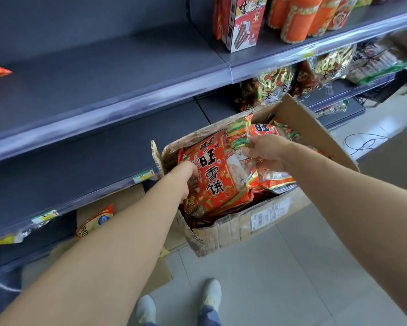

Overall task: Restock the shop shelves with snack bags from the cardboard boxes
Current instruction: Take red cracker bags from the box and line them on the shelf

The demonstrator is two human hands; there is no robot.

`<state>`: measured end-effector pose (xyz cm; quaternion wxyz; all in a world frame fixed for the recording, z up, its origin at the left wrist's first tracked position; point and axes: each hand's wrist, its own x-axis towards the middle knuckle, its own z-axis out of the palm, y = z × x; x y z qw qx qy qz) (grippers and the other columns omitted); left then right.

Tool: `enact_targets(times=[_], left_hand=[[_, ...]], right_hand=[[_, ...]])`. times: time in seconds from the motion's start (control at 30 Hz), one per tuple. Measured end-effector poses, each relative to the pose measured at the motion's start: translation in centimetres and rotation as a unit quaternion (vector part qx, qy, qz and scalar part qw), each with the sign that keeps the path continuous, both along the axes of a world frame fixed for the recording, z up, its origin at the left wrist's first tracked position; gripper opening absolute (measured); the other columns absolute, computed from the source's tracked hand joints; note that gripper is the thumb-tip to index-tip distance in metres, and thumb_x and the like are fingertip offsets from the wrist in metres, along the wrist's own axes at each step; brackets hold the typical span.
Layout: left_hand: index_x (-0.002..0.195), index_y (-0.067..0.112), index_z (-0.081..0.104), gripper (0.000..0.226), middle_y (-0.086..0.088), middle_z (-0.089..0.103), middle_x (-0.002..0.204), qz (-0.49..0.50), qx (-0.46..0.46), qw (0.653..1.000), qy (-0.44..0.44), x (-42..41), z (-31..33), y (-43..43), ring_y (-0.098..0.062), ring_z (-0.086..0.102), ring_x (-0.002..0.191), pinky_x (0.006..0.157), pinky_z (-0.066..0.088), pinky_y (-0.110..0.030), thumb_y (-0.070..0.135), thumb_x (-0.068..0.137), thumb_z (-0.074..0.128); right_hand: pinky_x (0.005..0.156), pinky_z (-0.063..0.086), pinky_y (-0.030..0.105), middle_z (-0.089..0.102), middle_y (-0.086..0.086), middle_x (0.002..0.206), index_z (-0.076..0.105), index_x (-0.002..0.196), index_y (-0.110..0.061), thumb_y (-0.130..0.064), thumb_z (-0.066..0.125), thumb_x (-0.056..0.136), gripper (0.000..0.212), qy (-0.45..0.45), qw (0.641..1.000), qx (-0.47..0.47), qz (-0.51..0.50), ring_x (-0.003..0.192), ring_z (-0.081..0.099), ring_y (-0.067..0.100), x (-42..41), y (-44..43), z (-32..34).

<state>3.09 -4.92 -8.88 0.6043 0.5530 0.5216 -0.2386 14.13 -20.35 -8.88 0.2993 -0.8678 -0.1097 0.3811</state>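
Open cardboard box (233,229) on the floor, pushed against the front edge of the lower shelf (92,161). Packed with red snack bags; the top bag (219,175) lies tilted, face up, along the box's left wall.

Left grip (186,177): fingers curled round the left edge of the top bag, down between bag and box wall. Right grip (266,151): fingertips pinch a green-striped crimped edge at the bag's far right corner. Cannot tell whether that edge belongs to the same bag or to its neighbour.

Handling, as judged:
- Bag looks light, puffed with air, film glossy and likely slippery.
- Contents look like rice crackers, so brittle. Squeezing the middle risks crushing them.
- Film is soft and will sag and crumple if held at one corner.
- Best holds are the flat crimped seams at the ends or the side edges, one on each side, lifting level.
- Neighbouring bags are wedged tight, so one may drag up with the first.

The shelf boards above the box are bare over most of their width, with room for the bags.
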Motion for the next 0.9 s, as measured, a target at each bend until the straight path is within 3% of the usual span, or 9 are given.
enact_targets(times=[0.07, 0.17, 0.27, 0.4, 0.5, 0.57, 0.67, 0.8, 0.9], left_hand=[[0.109, 0.006, 0.054, 0.022, -0.010, 0.062, 0.111, 0.000, 0.003, 1.000, -0.025, 0.0, 0.4, 0.0, -0.027, 0.056, 0.106, 0.093, 0.032, -0.040, 0.008, 0.087, 0.050], [0.136, 0.011, 0.045, 0.063, -0.013, 0.049, 0.140, 0.008, -0.032, 0.999, -0.033, 0.3, 0.2, 0.4, -0.034, 0.047, 0.127, 0.107, 0.033, -0.051, 0.010, 0.073, 0.054], [0.104, 0.009, 0.054, 0.032, -0.013, 0.063, 0.118, 0.014, -0.032, 0.998, -0.044, 0.1, 0.6, 0.5, -0.032, 0.059, 0.110, 0.103, 0.041, -0.050, 0.013, 0.072, 0.052], [0.087, 0.010, 0.053, 0.013, -0.009, 0.065, 0.085, 0.042, -0.033, 0.994, -0.092, -0.6, 2.7, 0.2, -0.025, 0.061, 0.083, 0.093, 0.046, -0.039, 0.020, 0.078, 0.054], [0.080, 0.009, 0.057, 0.022, -0.008, 0.066, 0.064, 0.045, -0.056, 0.990, -0.122, -0.8, 4.1, 0.3, -0.022, 0.059, 0.069, 0.076, 0.045, -0.031, 0.030, 0.088, 0.056], [0.087, 0.011, 0.061, 0.027, -0.009, 0.070, 0.080, 0.048, -0.053, 0.987, -0.142, -0.9, 4.8, 0.4, -0.023, 0.064, 0.079, 0.081, 0.047, -0.033, 0.037, 0.081, 0.064], [0.095, 0.013, 0.065, 0.035, -0.009, 0.072, 0.094, 0.051, -0.059, 0.982, -0.172, -0.7, 6.4, 0.8, -0.025, 0.067, 0.089, 0.084, 0.051, -0.035, 0.042, 0.075, 0.069], [0.114, 0.016, 0.064, 0.058, -0.008, 0.073, 0.102, 0.076, -0.029, 0.973, -0.215, -0.4, 9.0, 3.3, -0.029, 0.069, 0.093, 0.090, 0.051, -0.042, 0.048, 0.066, 0.070], [0.122, 0.013, 0.057, 0.062, -0.004, 0.068, 0.109, 0.129, 0.031, 0.956, -0.260, -0.9, 10.5, 6.9, -0.024, 0.067, 0.088, 0.078, 0.052, -0.034, 0.045, 0.071, 0.073]], right_hand=[[0.058, 0.050, 0.020, 0.048, -0.001, 0.076, 0.043, 0.076, -0.022, -0.013, 0.047, 0.099, 0.025, 0.028, 0.999, 0.038, -0.026, 0.064, 0.049, 0.010, -0.1, -0.8, 0.3], [0.066, 0.052, 0.035, 0.045, 0.009, 0.082, 0.046, 0.093, -0.011, -0.007, 0.046, 0.099, 0.006, 0.154, 0.967, 0.162, -0.123, 0.068, 0.049, 0.018, -0.4, -2.0, 1.3], [0.054, 0.055, 0.031, 0.045, 0.010, 0.083, 0.045, 0.088, -0.010, -0.002, 0.041, 0.099, 0.014, 0.207, 0.933, 0.245, -0.163, 0.066, 0.048, 0.022, -0.6, -2.9, 3.1], [0.058, 0.053, 0.029, 0.049, 0.006, 0.079, 0.047, 0.086, -0.012, -0.002, 0.040, 0.099, 0.018, 0.190, 0.926, 0.280, -0.168, 0.065, 0.053, 0.019, -0.8, -3.0, 5.3], [0.065, 0.050, 0.024, 0.050, 0.003, 0.072, 0.047, 0.076, -0.014, -0.002, 0.043, 0.098, 0.025, 0.156, 0.924, 0.293, -0.191, 0.061, 0.054, 0.014, -0.8, -2.8, 6.9], [0.070, 0.047, 0.018, 0.048, 0.003, 0.071, 0.046, 0.072, -0.015, -0.001, 0.046, 0.096, 0.028, 0.119, 0.924, 0.305, -0.197, 0.063, 0.050, 0.012, -0.6, -2.3, 8.5], [0.060, 0.046, 0.013, 0.045, 0.003, 0.063, 0.046, 0.069, -0.015, -0.002, 0.045, 0.097, 0.030, 0.059, 0.930, 0.307, -0.192, 0.057, 0.046, 0.010, -0.6, -1.3, 11.4], [0.050, 0.055, 0.021, 0.066, -0.002, 0.056, 0.055, 0.080, -0.015, -0.006, 0.041, 0.100, 0.026, 0.073, 0.917, 0.344, -0.188, 0.046, 0.063, 0.010, -1.2, 1.1, 14.3], [0.051, 0.055, 0.023, 0.068, 0.003, 0.066, 0.055, 0.087, -0.015, -0.007, 0.040, 0.100, 0.021, 0.077, 0.907, 0.366, -0.194, 0.049, 0.065, 0.012, -2.1, 4.6, 14.9]])
